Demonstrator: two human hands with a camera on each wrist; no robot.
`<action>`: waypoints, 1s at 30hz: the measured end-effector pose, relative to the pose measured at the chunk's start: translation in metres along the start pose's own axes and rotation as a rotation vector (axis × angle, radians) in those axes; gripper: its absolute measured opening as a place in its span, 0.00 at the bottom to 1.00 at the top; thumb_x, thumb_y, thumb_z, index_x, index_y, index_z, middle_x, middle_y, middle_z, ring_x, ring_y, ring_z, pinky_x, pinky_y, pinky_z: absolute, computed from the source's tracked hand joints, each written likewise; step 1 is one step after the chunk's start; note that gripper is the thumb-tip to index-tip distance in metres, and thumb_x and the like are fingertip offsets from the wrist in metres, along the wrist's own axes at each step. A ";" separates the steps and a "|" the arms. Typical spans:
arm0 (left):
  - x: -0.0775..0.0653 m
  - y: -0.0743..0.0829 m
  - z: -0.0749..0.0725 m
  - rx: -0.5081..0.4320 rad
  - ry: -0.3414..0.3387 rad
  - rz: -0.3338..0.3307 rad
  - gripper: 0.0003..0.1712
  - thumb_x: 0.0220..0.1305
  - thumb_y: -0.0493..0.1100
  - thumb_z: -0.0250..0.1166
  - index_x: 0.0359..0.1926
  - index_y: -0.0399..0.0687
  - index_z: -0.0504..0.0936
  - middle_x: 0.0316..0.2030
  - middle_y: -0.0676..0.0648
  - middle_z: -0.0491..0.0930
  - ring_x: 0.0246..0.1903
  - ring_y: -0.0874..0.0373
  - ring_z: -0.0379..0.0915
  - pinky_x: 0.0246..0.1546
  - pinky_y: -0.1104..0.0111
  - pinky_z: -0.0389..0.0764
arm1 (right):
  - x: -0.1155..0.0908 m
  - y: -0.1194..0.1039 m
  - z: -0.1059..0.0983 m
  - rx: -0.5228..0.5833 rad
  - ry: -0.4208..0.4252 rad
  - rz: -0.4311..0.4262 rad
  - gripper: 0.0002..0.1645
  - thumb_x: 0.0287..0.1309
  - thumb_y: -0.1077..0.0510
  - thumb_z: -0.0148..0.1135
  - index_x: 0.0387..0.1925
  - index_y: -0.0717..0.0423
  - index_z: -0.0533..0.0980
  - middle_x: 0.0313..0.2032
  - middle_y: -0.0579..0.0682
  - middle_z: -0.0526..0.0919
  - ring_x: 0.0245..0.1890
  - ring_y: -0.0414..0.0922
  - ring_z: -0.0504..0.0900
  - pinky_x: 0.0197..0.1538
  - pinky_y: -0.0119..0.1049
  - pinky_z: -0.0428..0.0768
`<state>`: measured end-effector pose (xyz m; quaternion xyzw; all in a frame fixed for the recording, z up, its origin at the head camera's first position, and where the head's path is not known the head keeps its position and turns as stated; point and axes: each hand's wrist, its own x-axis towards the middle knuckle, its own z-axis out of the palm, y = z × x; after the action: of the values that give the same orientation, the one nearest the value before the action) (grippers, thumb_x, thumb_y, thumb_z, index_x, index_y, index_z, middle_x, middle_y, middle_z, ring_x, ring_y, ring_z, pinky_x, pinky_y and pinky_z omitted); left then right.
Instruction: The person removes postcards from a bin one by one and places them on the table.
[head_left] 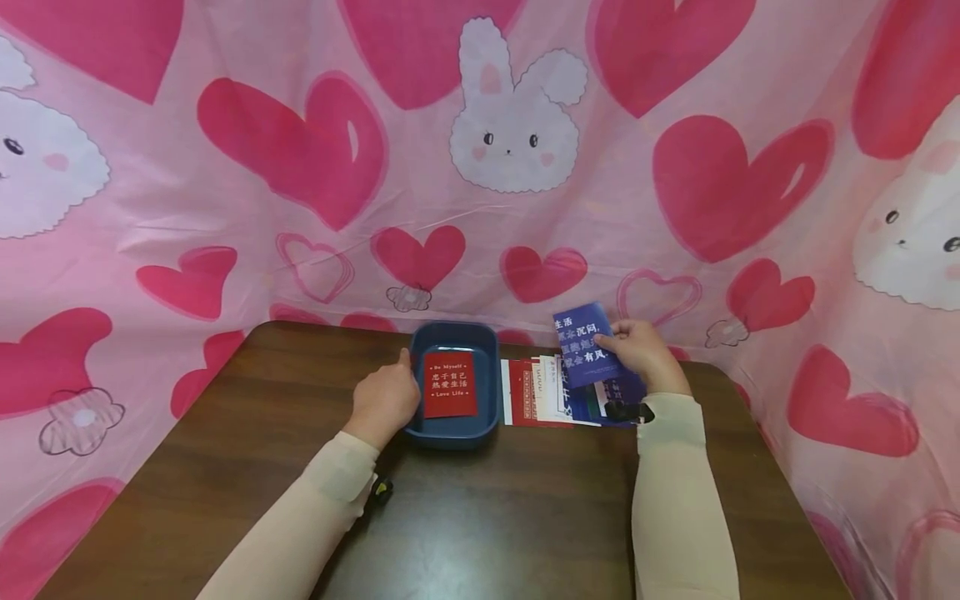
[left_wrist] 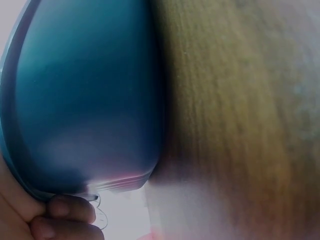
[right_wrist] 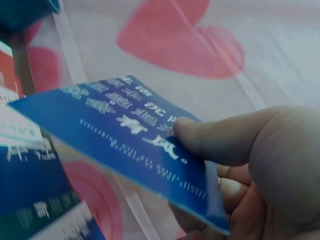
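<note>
Between thumb and fingers, my right hand point(head_left: 640, 352) pinches a blue card point(head_left: 583, 340) with white Chinese lettering, lifted above a fanned row of cards point(head_left: 543, 390). The right wrist view shows the thumb point(right_wrist: 215, 137) lying across the card's printed face. My left hand point(head_left: 385, 402) is at the left side of a dark blue rectangular tray point(head_left: 491, 417); the left wrist view has its curled fingers point(left_wrist: 70, 212) gripping the tray's edge. Inside the tray lies a red card point(head_left: 451, 385) with white lettering.
The tray and the card row stand side by side on a dark wooden table point(head_left: 480, 517). Behind the table hangs a pink cloth point(head_left: 420, 200) with hearts and rabbits. Cards in the row overlap, red and white ones on the left, blue ones on the right.
</note>
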<state>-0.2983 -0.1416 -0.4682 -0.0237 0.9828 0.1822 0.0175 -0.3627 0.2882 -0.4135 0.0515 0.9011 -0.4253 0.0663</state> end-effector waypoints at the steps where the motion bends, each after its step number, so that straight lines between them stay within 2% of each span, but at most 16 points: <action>1: 0.000 0.000 0.000 -0.001 0.000 0.002 0.42 0.83 0.52 0.60 0.89 0.38 0.63 0.31 0.41 0.85 0.27 0.46 0.80 0.31 0.54 0.89 | 0.000 0.004 -0.003 -0.001 0.000 0.005 0.25 0.81 0.44 0.68 0.59 0.63 0.82 0.50 0.60 0.93 0.41 0.47 0.90 0.50 0.44 0.88; 3: 0.001 -0.001 0.001 0.002 0.007 0.008 0.42 0.83 0.52 0.60 0.88 0.38 0.63 0.33 0.40 0.86 0.28 0.46 0.81 0.31 0.53 0.89 | 0.000 0.013 -0.009 -0.006 -0.010 0.029 0.29 0.83 0.44 0.67 0.64 0.65 0.81 0.55 0.64 0.91 0.46 0.51 0.90 0.58 0.53 0.91; 5: 0.003 -0.003 0.003 0.007 0.013 0.014 0.43 0.83 0.52 0.61 0.88 0.37 0.64 0.34 0.39 0.87 0.29 0.45 0.82 0.31 0.52 0.90 | 0.001 0.025 -0.015 0.000 -0.022 0.043 0.32 0.84 0.44 0.65 0.69 0.66 0.79 0.60 0.67 0.89 0.49 0.52 0.91 0.62 0.58 0.91; 8: 0.003 -0.004 0.004 0.009 0.016 0.015 0.43 0.83 0.52 0.60 0.88 0.37 0.64 0.34 0.39 0.87 0.29 0.45 0.82 0.31 0.53 0.90 | 0.002 0.041 -0.023 -0.017 -0.029 0.053 0.34 0.85 0.45 0.63 0.73 0.69 0.76 0.60 0.68 0.89 0.48 0.51 0.91 0.59 0.53 0.92; 10: 0.003 -0.004 0.004 0.010 0.008 0.011 0.43 0.83 0.52 0.60 0.88 0.37 0.63 0.32 0.40 0.86 0.28 0.46 0.81 0.30 0.54 0.89 | 0.002 0.050 -0.027 0.000 -0.035 0.057 0.33 0.86 0.47 0.62 0.74 0.70 0.75 0.59 0.68 0.89 0.46 0.49 0.91 0.53 0.46 0.93; 12: 0.003 -0.003 0.004 0.007 0.003 0.009 0.43 0.83 0.52 0.60 0.89 0.37 0.62 0.30 0.41 0.84 0.27 0.46 0.80 0.28 0.55 0.88 | -0.001 0.055 -0.031 0.003 -0.044 0.076 0.34 0.86 0.48 0.62 0.75 0.70 0.74 0.60 0.68 0.88 0.47 0.50 0.90 0.52 0.43 0.92; 14: 0.003 -0.003 0.004 0.004 -0.002 0.008 0.43 0.83 0.52 0.60 0.89 0.37 0.62 0.30 0.41 0.84 0.27 0.46 0.80 0.28 0.56 0.87 | -0.004 0.059 -0.035 0.022 -0.065 0.110 0.36 0.86 0.47 0.62 0.79 0.70 0.71 0.65 0.71 0.85 0.52 0.55 0.90 0.58 0.51 0.93; 17: 0.004 -0.003 0.003 0.003 -0.008 0.007 0.44 0.83 0.53 0.60 0.89 0.37 0.61 0.31 0.41 0.84 0.27 0.46 0.80 0.28 0.56 0.87 | -0.005 0.065 -0.038 0.021 -0.080 0.151 0.39 0.86 0.47 0.62 0.81 0.68 0.69 0.71 0.74 0.80 0.60 0.63 0.88 0.67 0.62 0.89; 20: 0.004 -0.002 0.003 0.004 -0.008 0.008 0.43 0.84 0.53 0.59 0.89 0.37 0.61 0.32 0.41 0.85 0.27 0.46 0.80 0.29 0.55 0.88 | -0.004 0.072 -0.040 0.021 -0.095 0.176 0.41 0.86 0.46 0.62 0.83 0.69 0.67 0.75 0.76 0.75 0.67 0.70 0.84 0.70 0.70 0.84; 23: 0.003 -0.002 0.003 0.006 -0.010 0.010 0.43 0.84 0.52 0.59 0.89 0.37 0.61 0.31 0.41 0.84 0.27 0.46 0.80 0.29 0.55 0.88 | -0.004 0.077 -0.039 0.044 -0.099 0.194 0.41 0.86 0.46 0.63 0.83 0.68 0.67 0.76 0.76 0.74 0.68 0.71 0.83 0.70 0.71 0.83; 30: 0.003 -0.002 0.002 -0.007 -0.020 0.002 0.44 0.83 0.53 0.60 0.89 0.38 0.60 0.31 0.42 0.83 0.27 0.47 0.80 0.28 0.57 0.87 | -0.002 0.087 -0.034 0.032 -0.126 0.206 0.42 0.84 0.45 0.66 0.80 0.71 0.68 0.70 0.75 0.79 0.63 0.67 0.87 0.71 0.67 0.85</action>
<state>-0.3007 -0.1430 -0.4714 -0.0210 0.9820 0.1860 0.0270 -0.3503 0.3694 -0.4578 0.1177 0.8783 -0.4329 0.1654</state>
